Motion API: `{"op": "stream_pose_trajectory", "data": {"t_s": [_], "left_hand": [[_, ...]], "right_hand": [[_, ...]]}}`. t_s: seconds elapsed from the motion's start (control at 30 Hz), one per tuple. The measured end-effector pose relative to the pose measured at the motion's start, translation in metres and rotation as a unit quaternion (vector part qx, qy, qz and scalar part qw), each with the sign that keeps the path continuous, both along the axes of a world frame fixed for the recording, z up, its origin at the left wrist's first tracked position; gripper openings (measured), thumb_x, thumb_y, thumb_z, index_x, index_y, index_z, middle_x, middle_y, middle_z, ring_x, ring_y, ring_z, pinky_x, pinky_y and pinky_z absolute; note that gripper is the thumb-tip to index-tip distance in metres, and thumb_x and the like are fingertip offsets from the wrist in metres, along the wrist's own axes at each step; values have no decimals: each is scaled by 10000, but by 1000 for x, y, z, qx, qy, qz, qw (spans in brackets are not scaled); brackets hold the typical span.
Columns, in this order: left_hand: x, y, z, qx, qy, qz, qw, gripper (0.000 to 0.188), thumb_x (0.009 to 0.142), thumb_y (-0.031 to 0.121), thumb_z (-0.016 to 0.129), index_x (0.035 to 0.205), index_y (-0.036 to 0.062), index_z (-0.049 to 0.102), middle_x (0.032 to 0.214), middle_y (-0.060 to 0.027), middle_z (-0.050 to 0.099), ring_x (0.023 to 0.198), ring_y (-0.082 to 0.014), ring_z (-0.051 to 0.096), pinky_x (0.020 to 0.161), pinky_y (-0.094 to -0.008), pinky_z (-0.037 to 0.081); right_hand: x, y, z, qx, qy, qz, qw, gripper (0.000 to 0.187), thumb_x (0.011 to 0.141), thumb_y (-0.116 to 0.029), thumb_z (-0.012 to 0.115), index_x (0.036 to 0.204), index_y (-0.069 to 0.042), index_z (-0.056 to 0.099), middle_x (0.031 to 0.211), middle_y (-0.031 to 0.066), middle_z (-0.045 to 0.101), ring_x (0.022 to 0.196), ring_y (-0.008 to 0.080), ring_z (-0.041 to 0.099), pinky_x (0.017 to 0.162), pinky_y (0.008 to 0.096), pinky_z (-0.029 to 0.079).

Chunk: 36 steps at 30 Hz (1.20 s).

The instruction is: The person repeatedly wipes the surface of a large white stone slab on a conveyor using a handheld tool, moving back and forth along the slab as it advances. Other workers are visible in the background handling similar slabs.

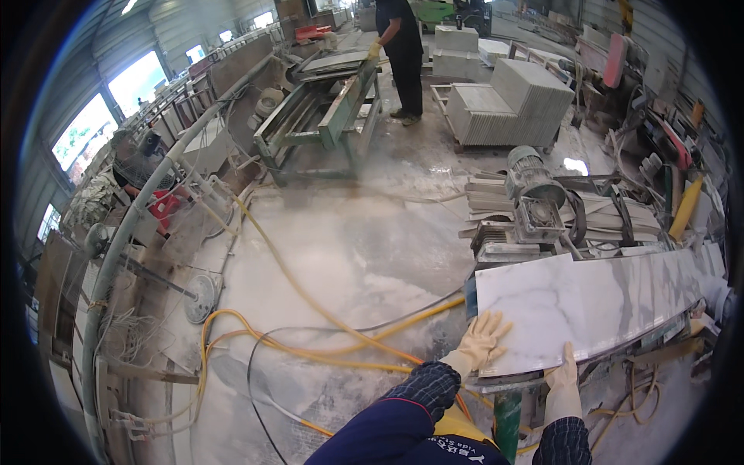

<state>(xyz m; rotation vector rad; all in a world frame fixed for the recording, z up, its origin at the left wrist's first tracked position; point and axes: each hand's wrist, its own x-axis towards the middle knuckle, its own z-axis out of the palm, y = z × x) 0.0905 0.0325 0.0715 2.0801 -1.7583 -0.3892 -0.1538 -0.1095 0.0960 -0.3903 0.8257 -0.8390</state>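
Note:
A white marble slab [531, 302] with grey veins lies at the left end of a bench at the lower right. My left hand [482, 341], in a cream rubber glove, rests on its left edge with the fingers spread. My right hand [564, 380], gloved alike, is at the slab's near edge. One digit lies up against the top there, and the other fingers are hidden, seemingly under the edge. Next to this slab, further right, another grey-veined marble piece [635, 294] continues along the bench.
Yellow hoses [310, 353] and a black cable cross the dusty floor to my left. Behind the bench, a motor [535, 190] stands among stacked stone strips. Further off are stacked slabs [508, 108], a green metal frame [329, 116] with a person beside it, and another person at far left.

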Motion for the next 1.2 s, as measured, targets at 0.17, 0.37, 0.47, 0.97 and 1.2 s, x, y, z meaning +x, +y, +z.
{"op": "stream_pose_trajectory", "data": {"t_s": [0.17,0.37,0.47,0.97,1.2], "left_hand": [[-3,5,-38,-75,410,366,832,846,937,470,582,1560,33,212,1581,-246,270,1460,-378,270,1213,-389,215],[18,9,-79,-14,795,279,538,438,1005,414,536,1210,33,607,1109,-123,641,1013,-268,626,903,-425,526],[21,18,-47,73,809,231,535,616,1007,518,418,1417,61,452,1395,-131,513,1253,-319,505,1013,-486,469],[-146,47,107,354,646,-176,654,707,976,472,551,1451,-29,400,1432,-205,479,1245,-351,531,1015,-454,491],[-300,136,95,446,463,-423,639,456,1008,285,553,1327,-39,520,1230,-173,627,1026,-263,645,886,-384,546]], "right_hand": [[16,28,18,-115,-115,49,986,598,949,-156,617,1477,-23,367,1439,143,498,1344,312,462,1137,491,383],[60,88,66,-152,273,-93,945,440,868,-61,724,1274,5,570,1167,92,654,1030,209,630,923,367,515],[69,128,105,-149,221,-109,958,400,855,-95,749,1220,2,617,1132,80,671,1001,181,632,892,348,519],[-63,392,148,-18,168,-555,815,491,899,-113,697,1348,-5,531,1269,131,620,1140,237,630,972,399,529],[-46,554,95,-17,23,-729,684,446,1023,-199,534,1381,61,472,1370,145,556,1254,248,542,1051,378,456]]}}
